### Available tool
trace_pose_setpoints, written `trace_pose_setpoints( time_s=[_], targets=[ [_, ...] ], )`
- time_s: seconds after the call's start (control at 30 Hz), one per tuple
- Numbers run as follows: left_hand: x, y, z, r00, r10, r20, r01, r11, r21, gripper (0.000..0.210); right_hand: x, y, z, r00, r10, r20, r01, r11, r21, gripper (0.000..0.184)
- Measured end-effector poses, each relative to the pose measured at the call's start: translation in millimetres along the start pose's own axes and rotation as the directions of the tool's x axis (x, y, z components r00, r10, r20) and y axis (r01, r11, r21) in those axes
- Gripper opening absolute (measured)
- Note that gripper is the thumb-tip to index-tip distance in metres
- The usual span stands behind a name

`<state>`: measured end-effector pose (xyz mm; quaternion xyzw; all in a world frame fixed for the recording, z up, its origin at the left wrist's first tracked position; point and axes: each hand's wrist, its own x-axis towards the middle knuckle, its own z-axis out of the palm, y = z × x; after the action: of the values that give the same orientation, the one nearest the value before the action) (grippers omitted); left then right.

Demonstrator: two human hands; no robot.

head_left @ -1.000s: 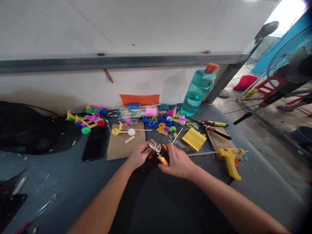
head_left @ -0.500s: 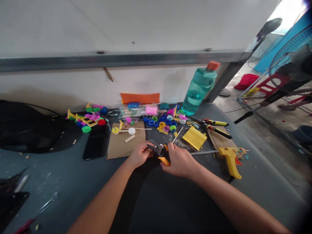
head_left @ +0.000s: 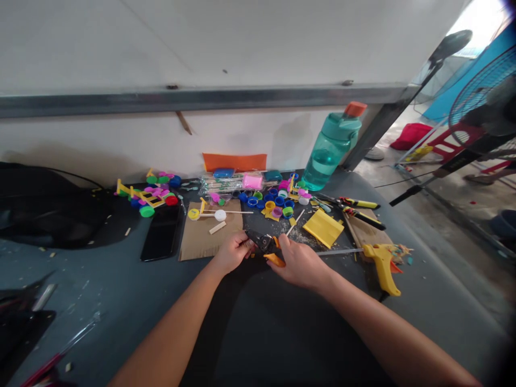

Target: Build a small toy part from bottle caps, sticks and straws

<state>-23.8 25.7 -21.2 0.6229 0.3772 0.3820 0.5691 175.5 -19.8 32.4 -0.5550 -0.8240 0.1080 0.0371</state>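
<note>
My right hand (head_left: 304, 264) is wrapped round the orange handles of dark-jawed pliers (head_left: 264, 243), which look like wire strippers. The jaws point left, toward my left hand (head_left: 234, 253). Thumb and fingers of that hand are pinched together right by the jaw tips; whatever lies between them is too small and hidden to name. Beyond the hands is a piece of cardboard (head_left: 197, 244) bearing a thin stick (head_left: 237, 212), a yellow cap (head_left: 194, 214), a white cap (head_left: 220, 215) and a short pale wooden piece (head_left: 217, 228). Another pale stick (head_left: 296, 221) lies just behind the pliers.
Several coloured bottle caps (head_left: 269, 204) lie behind the hands. A yellow glue gun (head_left: 381, 263), a folded yellow sheet (head_left: 323, 228) and yellow-black handled cutters (head_left: 355, 207) lie right. A teal bottle (head_left: 328, 150) stands at the back. A phone (head_left: 161, 234) lies left.
The pliers have rolled a little in my right hand, so their flat face shows less. Their handles look slightly closer together. My left hand stays at the jaws.
</note>
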Motion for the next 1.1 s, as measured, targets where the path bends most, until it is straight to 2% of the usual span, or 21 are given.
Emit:
trace_pose_setpoints(
  time_s=[0.13, 0.33, 0.6, 0.93, 1.1],
  targets=[
    [0.7, 5.8, 2.2, 1.0, -0.02, -0.003, 0.019, 0.998, -0.052, 0.034, 1.3, -0.8, 0.2, 0.999, 0.007, -0.043, -0.007, 1.0, -0.001, 0.043],
    [0.1, 9.9, 3.0, 0.999, -0.044, -0.01, 0.043, 0.997, -0.065, 0.028, 1.9, -1.7, -1.5, 0.997, 0.025, -0.075, -0.028, 0.999, -0.041, 0.043],
    [-0.5, 5.5, 0.3, 0.999, -0.036, -0.002, 0.036, 0.998, -0.049, 0.026, 1.0, -2.4, -0.2, 0.998, 0.026, -0.048, -0.027, 0.999, -0.02, 0.046],
    [-0.6, 12.7, 2.8, 1.0, -0.029, 0.002, 0.029, 0.996, -0.085, 0.03, -0.7, -2.2, -3.3, 0.998, -0.017, -0.058, 0.018, 1.0, 0.008, 0.047],
    [-0.5, 13.3, 3.0, 1.0, -0.019, 0.02, 0.02, 0.996, -0.085, 0.031, -2.1, -4.9, -6.8, 1.0, -0.003, 0.01, 0.003, 1.0, -0.019, 0.046]
  ],
)
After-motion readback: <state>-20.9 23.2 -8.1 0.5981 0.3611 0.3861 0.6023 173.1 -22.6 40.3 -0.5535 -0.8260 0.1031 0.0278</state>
